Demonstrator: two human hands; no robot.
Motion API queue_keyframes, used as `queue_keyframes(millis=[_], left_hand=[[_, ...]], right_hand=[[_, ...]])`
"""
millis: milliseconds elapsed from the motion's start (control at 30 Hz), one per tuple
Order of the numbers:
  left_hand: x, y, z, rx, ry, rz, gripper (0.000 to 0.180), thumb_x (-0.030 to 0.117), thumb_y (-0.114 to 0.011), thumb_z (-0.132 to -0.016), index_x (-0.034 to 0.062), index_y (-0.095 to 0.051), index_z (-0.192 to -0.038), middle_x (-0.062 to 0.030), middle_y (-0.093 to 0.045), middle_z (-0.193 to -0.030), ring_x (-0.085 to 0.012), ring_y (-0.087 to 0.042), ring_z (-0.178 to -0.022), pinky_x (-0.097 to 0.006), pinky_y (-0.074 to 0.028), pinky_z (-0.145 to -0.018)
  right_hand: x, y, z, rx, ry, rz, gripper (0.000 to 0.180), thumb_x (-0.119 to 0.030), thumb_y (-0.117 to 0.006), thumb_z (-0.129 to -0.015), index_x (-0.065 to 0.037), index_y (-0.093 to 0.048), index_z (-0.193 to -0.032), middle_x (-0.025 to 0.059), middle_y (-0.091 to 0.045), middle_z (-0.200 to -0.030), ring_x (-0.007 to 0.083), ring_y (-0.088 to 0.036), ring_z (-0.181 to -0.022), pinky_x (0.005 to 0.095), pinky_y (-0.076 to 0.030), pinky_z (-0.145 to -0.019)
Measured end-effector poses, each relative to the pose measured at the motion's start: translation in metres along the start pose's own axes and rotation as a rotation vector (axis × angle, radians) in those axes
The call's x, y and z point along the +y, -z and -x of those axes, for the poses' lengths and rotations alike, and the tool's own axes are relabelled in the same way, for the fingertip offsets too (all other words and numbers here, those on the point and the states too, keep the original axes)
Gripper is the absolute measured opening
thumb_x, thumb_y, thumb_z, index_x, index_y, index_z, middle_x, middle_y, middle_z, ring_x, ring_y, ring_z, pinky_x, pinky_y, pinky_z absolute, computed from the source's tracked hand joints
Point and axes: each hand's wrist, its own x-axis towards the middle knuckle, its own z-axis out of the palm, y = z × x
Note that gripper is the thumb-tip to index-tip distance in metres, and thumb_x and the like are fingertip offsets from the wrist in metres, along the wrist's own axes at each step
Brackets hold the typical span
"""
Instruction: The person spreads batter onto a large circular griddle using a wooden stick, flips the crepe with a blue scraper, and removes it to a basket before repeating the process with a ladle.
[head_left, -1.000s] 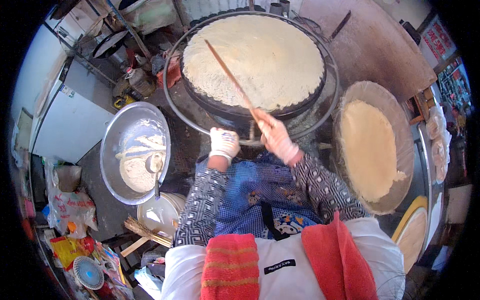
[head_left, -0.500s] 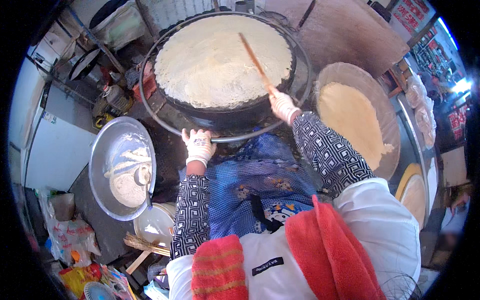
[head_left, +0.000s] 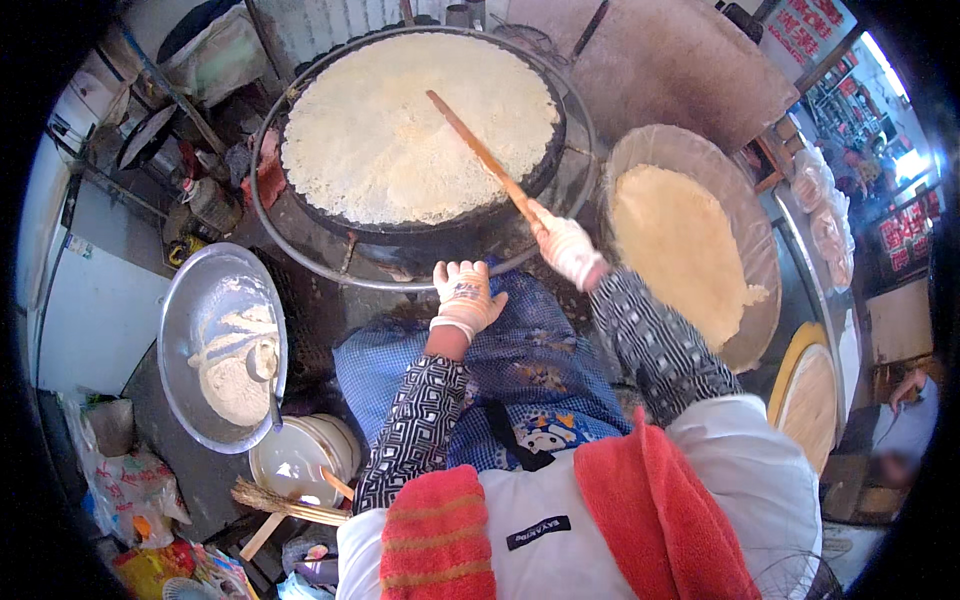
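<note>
My gloved left hand (head_left: 466, 298) has its fingers over the near side of a round metal ring (head_left: 388, 287), its thumb sticking out to the right. The ring surrounds a large round black griddle (head_left: 385, 226). A thin pale layer of batter (head_left: 400, 130) covers nearly the whole griddle, with a lacy, bubbly near edge. In my gloved right hand (head_left: 566, 246) is the lower end of a long flat wooden stick (head_left: 475, 148). The stick slants up and leftward over the batter layer, its far tip near the middle; whether it touches cannot be told.
At left stands a steel basin (head_left: 178, 345) with batter and a ladle (head_left: 262, 362). Below it are a white bucket (head_left: 285, 462) and a straw brush (head_left: 275, 502). To the right, a large plastic-lined basin (head_left: 765, 260) holds yellowish dough or batter; a round board (head_left: 812, 395) leans nearby.
My left hand has moved right along the near side with the ring, and a spoke now shows left of it. The stick's tip has shifted left and slightly down, and the view has swung slightly.
</note>
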Motion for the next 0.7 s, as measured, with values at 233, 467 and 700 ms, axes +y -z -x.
queue_keyframes(millis=[233, 467, 700], left_hand=[[0.008, -0.001, -0.002, -0.005, -0.006, -0.003, 0.064, 0.054, -0.068, -0.076, 0.0046, -0.057, -0.116, -0.0161, -0.057, -0.115, -0.0365, -0.049, -0.116, -0.055, -0.023, -0.11], [-0.012, -0.006, 0.007, 0.13, -0.069, 0.014, 0.054, 0.046, -0.071, -0.074, 0.0074, -0.058, -0.109, -0.0134, -0.058, -0.105, -0.0347, -0.051, -0.109, -0.055, -0.026, -0.107], [-0.048, -0.006, 0.019, 0.272, -0.02, -0.01, 0.037, 0.038, -0.071, -0.074, 0.0118, -0.062, -0.098, -0.0098, -0.061, -0.095, -0.033, -0.055, -0.101, -0.055, -0.029, -0.105]], right_hand=[[0.028, 0.026, -0.058, -0.011, 0.125, 0.318, 0.061, -0.015, -0.047, -0.093, -0.023, -0.025, -0.15, 0.018, -0.068, -0.073, 0.0329, -0.068, -0.068, 0.0463, -0.052, -0.061], [0.03, 0.015, 0.009, -0.214, 0.258, 0.387, 0.064, -0.017, -0.052, -0.092, -0.02, -0.025, -0.15, 0.0179, -0.067, -0.075, 0.0335, -0.068, -0.069, 0.0485, -0.051, -0.058], [0.048, 0.018, -0.072, -0.163, 0.082, 0.266, 0.062, -0.015, -0.047, -0.095, -0.025, -0.022, -0.151, 0.0223, -0.066, -0.079, 0.0375, -0.066, -0.073, 0.0502, -0.049, -0.065]])
